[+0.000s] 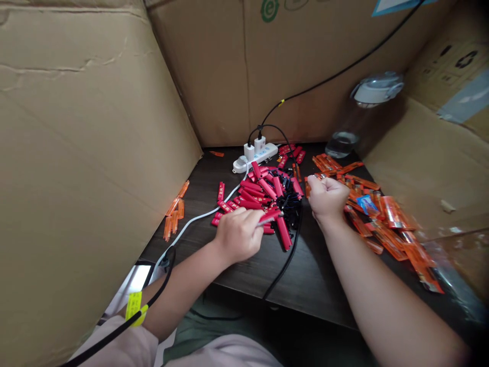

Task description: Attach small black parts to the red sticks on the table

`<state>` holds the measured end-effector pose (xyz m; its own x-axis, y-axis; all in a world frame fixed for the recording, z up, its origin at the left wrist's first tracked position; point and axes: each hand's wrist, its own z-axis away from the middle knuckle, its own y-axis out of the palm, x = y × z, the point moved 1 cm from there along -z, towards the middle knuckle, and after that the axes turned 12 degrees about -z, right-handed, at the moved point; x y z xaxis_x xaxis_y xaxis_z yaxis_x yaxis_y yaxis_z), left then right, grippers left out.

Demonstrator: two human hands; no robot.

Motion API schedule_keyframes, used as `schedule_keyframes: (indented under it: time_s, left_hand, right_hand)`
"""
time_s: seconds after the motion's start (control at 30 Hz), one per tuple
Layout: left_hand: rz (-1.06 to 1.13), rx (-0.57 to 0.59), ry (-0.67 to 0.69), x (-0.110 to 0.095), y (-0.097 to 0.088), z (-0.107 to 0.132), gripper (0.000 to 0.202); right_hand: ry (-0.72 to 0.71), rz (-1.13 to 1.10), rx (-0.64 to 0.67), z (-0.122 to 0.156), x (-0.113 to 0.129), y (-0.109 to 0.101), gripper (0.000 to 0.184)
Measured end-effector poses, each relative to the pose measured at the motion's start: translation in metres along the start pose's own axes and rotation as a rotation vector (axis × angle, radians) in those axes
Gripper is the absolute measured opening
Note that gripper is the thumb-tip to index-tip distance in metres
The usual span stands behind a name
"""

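My left hand (pixel 240 234) is closed on a slim red lighter (pixel 269 217), its far end pointing right over the pile. Under and beyond it lies a heap of red lighter-like pieces (pixel 263 186), some with gold print. Small black parts with thin wires (pixel 292 204) are tangled at the heap's right side. My right hand (pixel 327 196) is closed in a fist between this heap and the orange pieces; what its fingers hold, if anything, is hidden. Many clear orange lighter-like pieces (pixel 385 234) lie scattered to its right.
A white power strip (pixel 273 149) with two chargers stands behind the heap. A white cable (pixel 198 216) and a black cable (pixel 284 267) cross the dark table (pixel 244 275). A clear water bottle (pixel 342 144) stands back right. More orange pieces (pixel 175 214) lie left. Cardboard walls (pixel 206 76) surround the table.
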<state>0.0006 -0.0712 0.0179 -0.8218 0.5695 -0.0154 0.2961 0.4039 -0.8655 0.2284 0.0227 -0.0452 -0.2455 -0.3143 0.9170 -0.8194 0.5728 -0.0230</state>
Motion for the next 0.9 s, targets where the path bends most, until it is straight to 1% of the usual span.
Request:
schedule_keyframes:
  time_s: [0.07,0.13,0.2,0.27,0.33,0.37,0.4,0.43,0.53,0.7,0.83,0.9]
  left_hand:
    - [0.134,-0.121,-0.093,0.009,-0.005,-0.015,0.011]
    - [0.28,-0.205,-0.187,0.018,-0.003,-0.031,0.021]
    - [0.448,-0.254,-0.254,0.026,0.006,-0.045,0.033]
    - [0.621,-0.3,-0.322,0.031,0.02,-0.053,0.042]
    - [0.709,-0.342,-0.451,0.035,0.032,-0.055,0.043]
    - [0.742,-0.336,-0.477,0.036,0.036,-0.053,0.041]
    - [0.756,-0.308,-0.47,0.036,0.039,-0.051,0.04]
    - [0.758,-0.266,-0.421,0.036,0.041,-0.048,0.038]
    - [0.718,-0.228,-0.311,0.038,0.039,-0.042,0.028]
    - [0.609,-0.27,-0.239,0.039,0.036,-0.042,0.016]
    - [0.678,-0.298,-0.244,0.039,0.039,-0.041,0.007]
    - [0.709,-0.312,-0.245,0.041,0.04,-0.039,0.007]
  right_hand:
    - [-0.025,-0.005,-0.052,0.001,-0.001,0.0,0.046]
    - [-0.04,-0.011,-0.062,0.001,-0.001,0.0,0.046]
    - [-0.036,-0.02,-0.072,0.001,-0.003,0.0,0.046]
    - [-0.031,-0.026,-0.074,0.0,-0.004,-0.001,0.047]
    - [-0.028,-0.023,-0.067,0.0,-0.004,-0.002,0.048]
    - [-0.027,-0.019,-0.062,0.0,-0.003,-0.002,0.049]
    - [-0.026,-0.017,-0.055,0.0,-0.003,-0.002,0.049]
    - [-0.025,-0.015,-0.048,0.0,-0.002,-0.002,0.049]
    - [-0.017,0.005,-0.036,0.002,0.0,-0.001,0.05]
    - [-0.038,0.057,-0.014,0.004,0.005,-0.001,0.051]
    - [-0.044,0.086,0.004,0.007,0.011,-0.001,0.051]
    - [-0.045,0.099,0.007,0.009,0.015,-0.001,0.051]
